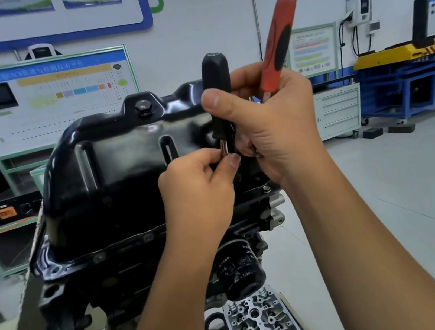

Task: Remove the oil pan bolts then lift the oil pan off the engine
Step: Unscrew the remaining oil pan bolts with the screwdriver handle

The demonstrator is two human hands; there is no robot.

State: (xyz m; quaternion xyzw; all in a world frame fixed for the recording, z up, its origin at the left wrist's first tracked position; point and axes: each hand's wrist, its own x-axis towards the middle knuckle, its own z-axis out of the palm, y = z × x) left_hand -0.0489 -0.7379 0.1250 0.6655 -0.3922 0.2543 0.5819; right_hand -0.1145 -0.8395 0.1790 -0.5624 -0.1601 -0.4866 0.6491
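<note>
Your right hand grips two tools upright: black-handled driver and red-handled tool, fingers curled round both. Your left hand pinches the driver's metal shank between thumb and fingertips. Black oil pan sits on the upturned engine right behind your hands, flange bolt visible at its right edge. Oil filter below, cylinder head under it

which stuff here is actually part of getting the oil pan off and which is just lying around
Part of the job:
- oil pan
- flange bolt
- black-handled driver, held by right hand, shaft pinched by left hand
- red-handled tool, also in right hand

Lying about:
- oil filter
- cylinder head
- tool cabinet
</note>
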